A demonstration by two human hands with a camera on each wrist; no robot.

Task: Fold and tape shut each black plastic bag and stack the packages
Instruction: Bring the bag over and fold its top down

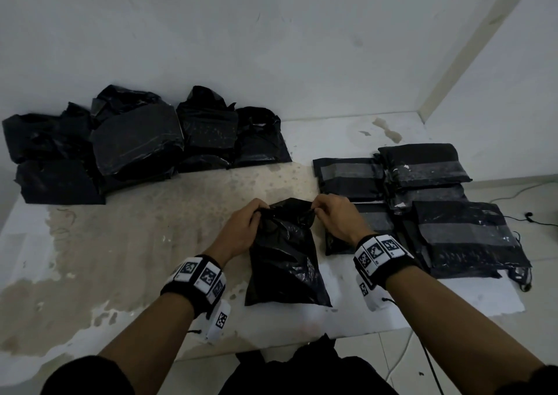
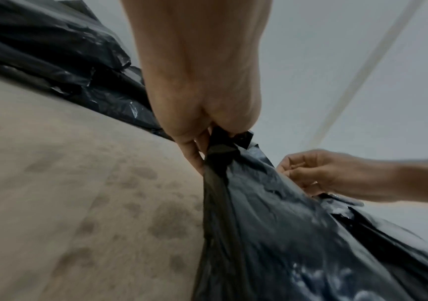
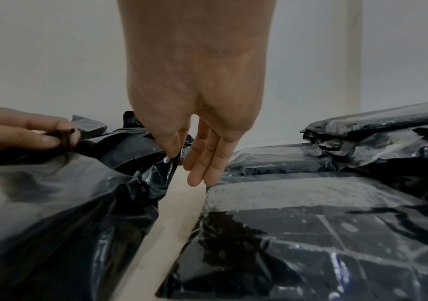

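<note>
- A crinkled black plastic bag (image 1: 285,258) lies on the stained white table (image 1: 126,243), its open mouth pointing away from the person.
- The left hand (image 1: 244,228) pinches the mouth's left corner; the right hand (image 1: 335,216) pinches the right.
- Unsealed black bags (image 1: 136,140) are heaped far left; taped black packages (image 1: 447,213) sit stacked at right.
</note>
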